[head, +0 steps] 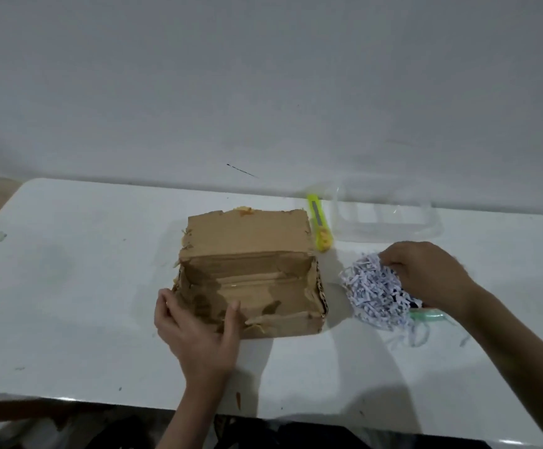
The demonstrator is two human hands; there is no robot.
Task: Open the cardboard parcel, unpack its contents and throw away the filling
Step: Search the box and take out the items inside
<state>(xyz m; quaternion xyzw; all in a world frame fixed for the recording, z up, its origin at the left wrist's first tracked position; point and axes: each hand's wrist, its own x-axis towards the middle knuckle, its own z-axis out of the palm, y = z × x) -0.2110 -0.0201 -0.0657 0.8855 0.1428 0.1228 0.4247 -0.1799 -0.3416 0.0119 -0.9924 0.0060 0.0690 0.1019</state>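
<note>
left hand grips box front wall, steadying it | right hand clutches paper shreds on worktop, likely for binning | box looks emptied

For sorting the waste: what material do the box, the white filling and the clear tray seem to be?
Box: brown corrugated cardboard, matte, with torn edges. Filling under the right hand: shredded white paper, thin crinkled strips. Tray: probably thin plastic, transparent and glossy.

On the worktop the open parcel lies in the middle. The cutter lies just behind its right side, the container further right. The filling lies right of the parcel.
</note>
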